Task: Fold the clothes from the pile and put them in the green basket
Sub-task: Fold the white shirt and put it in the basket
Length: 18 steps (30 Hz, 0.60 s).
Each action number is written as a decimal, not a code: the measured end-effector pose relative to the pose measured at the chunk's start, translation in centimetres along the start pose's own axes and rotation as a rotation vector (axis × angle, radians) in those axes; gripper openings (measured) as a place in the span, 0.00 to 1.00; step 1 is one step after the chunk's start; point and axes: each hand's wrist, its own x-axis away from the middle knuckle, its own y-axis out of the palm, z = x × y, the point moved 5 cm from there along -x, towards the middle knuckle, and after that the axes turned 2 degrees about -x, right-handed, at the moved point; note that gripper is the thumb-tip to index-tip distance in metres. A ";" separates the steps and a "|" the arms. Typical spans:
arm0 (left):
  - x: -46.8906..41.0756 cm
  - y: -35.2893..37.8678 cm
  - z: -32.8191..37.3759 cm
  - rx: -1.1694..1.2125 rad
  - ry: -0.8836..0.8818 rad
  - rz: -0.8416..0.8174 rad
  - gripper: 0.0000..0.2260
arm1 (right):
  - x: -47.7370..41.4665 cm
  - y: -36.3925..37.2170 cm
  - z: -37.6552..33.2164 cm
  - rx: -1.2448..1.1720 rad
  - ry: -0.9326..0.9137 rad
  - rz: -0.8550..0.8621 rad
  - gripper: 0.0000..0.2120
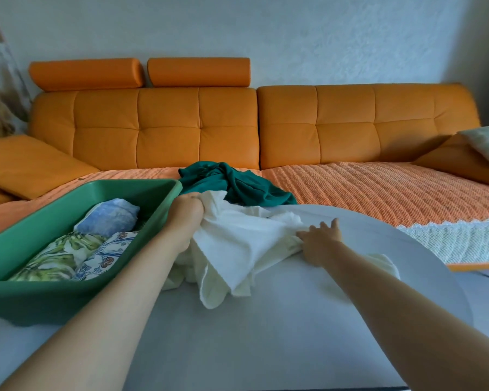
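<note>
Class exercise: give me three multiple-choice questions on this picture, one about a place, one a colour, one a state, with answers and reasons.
1. Where does the green basket stand? A. on the sofa B. on the white table C. on the floor
2. What colour is the crumpled garment beyond the cream cloth? A. red B. teal C. black
3. What is the left hand doing? A. gripping the cream cloth B. lying flat C. reaching into the basket
Answers: B, its base rests on the tabletop; B, dark teal against the orange sofa; A, its fingers curl round a bunch of cloth.
</note>
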 end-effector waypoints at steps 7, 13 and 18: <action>0.4 2.0 -0.8 -0.189 -0.015 -0.187 0.12 | 1.2 -2.6 -1.1 -0.179 -0.038 0.230 0.32; 1.5 3.6 -0.9 -0.076 0.043 -0.240 0.13 | 7.3 -7.9 -6.2 -1.157 -0.373 0.336 0.19; 3.0 3.9 -1.1 -0.013 0.028 -0.443 0.34 | 7.2 -7.2 -6.1 -1.288 -0.215 0.382 0.13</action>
